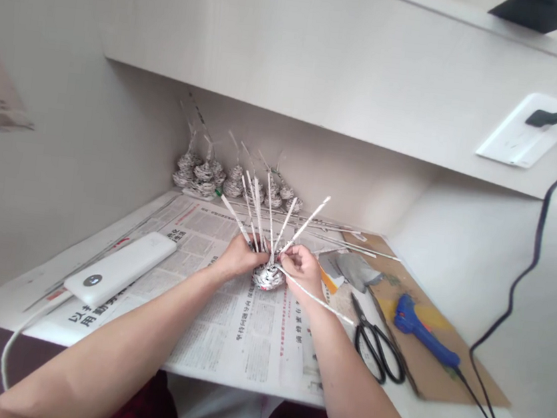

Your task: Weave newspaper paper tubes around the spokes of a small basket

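1. Looks like the weaving step: the woven paper piece (268,279) is between both hands over the newspaper (208,335), upright strips (284,226) fanning out, a loose strip (324,303) trailing past the right wrist.
2. Left hand (241,257) grip: pinching around the neck. Right hand (305,266) too, but can't tell which strip.
3. Next move probably calls for a steady left hold and snug strip tension.

Just above the woven ball (267,278), splayed paper strips (284,226) are partly covering the left fingers (257,258) and, behind it, some gourd shapes (273,195). Well right of it, a black cord (541,225) is running off the bottom edge.
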`<action>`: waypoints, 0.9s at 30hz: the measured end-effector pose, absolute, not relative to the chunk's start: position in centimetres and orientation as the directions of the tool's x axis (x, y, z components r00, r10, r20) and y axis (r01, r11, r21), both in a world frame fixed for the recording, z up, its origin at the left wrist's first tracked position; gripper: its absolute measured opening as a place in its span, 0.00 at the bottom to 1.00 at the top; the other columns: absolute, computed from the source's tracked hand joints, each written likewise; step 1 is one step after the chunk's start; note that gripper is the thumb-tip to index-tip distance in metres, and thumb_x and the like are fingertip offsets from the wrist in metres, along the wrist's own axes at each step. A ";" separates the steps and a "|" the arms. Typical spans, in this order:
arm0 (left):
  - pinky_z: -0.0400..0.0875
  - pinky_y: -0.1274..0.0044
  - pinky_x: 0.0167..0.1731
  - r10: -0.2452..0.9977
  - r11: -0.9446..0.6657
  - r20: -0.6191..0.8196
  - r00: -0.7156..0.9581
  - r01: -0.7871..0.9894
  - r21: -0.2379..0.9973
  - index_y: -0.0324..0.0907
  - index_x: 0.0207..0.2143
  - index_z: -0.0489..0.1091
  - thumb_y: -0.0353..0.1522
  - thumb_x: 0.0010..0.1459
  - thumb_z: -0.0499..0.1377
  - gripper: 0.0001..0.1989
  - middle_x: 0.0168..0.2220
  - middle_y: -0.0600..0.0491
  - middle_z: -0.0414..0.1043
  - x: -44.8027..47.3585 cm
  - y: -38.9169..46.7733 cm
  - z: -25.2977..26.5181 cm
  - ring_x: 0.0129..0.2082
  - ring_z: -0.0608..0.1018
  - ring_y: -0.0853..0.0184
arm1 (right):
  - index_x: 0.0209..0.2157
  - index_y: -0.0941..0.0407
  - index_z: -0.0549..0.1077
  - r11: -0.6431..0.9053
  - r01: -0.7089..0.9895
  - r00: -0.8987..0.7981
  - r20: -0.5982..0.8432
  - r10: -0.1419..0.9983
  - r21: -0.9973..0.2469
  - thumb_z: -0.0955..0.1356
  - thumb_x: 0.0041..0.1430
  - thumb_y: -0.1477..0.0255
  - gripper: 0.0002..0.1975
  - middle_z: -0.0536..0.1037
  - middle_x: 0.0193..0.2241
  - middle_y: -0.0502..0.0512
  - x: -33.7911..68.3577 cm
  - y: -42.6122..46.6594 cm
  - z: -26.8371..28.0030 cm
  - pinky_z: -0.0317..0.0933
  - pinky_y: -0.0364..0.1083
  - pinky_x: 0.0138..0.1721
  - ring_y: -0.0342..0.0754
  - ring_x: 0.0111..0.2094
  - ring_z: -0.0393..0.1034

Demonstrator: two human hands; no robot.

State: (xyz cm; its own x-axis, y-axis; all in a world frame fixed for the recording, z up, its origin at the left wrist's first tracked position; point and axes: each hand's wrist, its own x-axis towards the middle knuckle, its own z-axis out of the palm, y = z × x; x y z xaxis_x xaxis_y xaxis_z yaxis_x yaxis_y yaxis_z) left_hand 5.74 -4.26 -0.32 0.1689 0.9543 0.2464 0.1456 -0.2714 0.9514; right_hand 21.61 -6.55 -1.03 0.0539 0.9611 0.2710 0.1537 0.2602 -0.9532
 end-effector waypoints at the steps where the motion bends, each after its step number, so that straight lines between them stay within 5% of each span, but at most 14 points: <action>1: 0.71 0.78 0.28 0.954 -0.269 0.245 0.174 0.137 0.953 0.37 0.28 0.73 0.28 0.41 0.60 0.08 0.27 0.53 0.77 5.7 -4.2 -0.4 0.26 0.77 0.67 | 0.28 0.55 0.68 0.245 0.146 0.064 0.256 0.964 -0.958 0.69 0.49 0.67 0.07 0.73 0.22 0.48 21.6 -6.5 -1.2 0.58 0.41 0.26 0.43 0.23 0.66; 8: 0.69 0.78 0.28 0.942 -0.302 0.270 0.198 0.160 0.940 0.38 0.29 0.74 0.26 0.42 0.59 0.08 0.26 0.53 0.76 5.9 -3.7 -1.3 0.26 0.76 0.67 | 0.26 0.55 0.69 0.292 0.199 0.037 0.305 0.952 -0.935 0.71 0.49 0.63 0.10 0.73 0.21 0.49 21.7 -6.4 -1.4 0.58 0.41 0.24 0.43 0.22 0.66; 15: 0.70 0.78 0.31 0.920 -0.348 0.314 0.236 0.120 0.930 0.38 0.29 0.74 0.24 0.42 0.58 0.09 0.27 0.53 0.77 6.0 -3.9 -1.2 0.28 0.77 0.67 | 0.22 0.55 0.69 -0.021 -0.019 0.157 -0.024 0.987 -1.000 0.71 0.41 0.68 0.08 0.70 0.14 0.47 21.9 -5.9 -1.2 0.52 0.39 0.13 0.40 0.14 0.59; 27: 0.68 0.79 0.32 0.746 -0.632 0.451 0.490 0.307 0.712 0.40 0.31 0.77 0.24 0.49 0.56 0.11 0.29 0.54 0.77 4.9 -4.6 0.7 0.29 0.77 0.68 | 0.20 0.58 0.72 -0.172 -0.174 0.027 -0.179 0.983 -0.970 0.71 0.35 0.73 0.05 0.71 0.15 0.48 22.4 -5.9 -0.8 0.53 0.37 0.11 0.38 0.14 0.60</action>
State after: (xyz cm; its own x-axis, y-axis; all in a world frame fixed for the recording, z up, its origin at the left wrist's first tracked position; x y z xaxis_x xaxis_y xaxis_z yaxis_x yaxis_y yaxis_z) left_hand 4.93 -4.64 0.69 0.4896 0.7462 0.4511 0.3073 -0.6318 0.7116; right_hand 22.43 -5.91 -0.79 0.0274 0.9834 -0.1794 -0.1742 -0.1721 -0.9696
